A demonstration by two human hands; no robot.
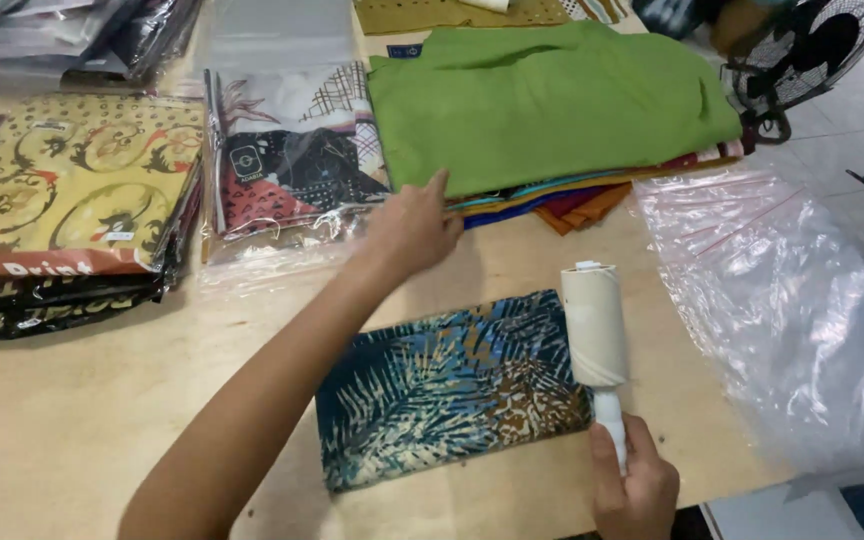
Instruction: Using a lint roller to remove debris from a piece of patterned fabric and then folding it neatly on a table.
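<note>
Head view: the left hand (414,228) reaches forward across the table (72,420), arm outstretched, its loose, unclenched fingers touching the edge of the fabric stack (552,110) topped by green cloth. The right hand (635,488), near the table's front edge, is clenched around the white handle of the lint roller (595,325). The roller stands nearly upright in view, long axis pointing away from the person, its beige drum resting on the right end of the folded cloth (447,390), a blue, leaf-patterned rectangle lying lengthwise across the table.
</note>
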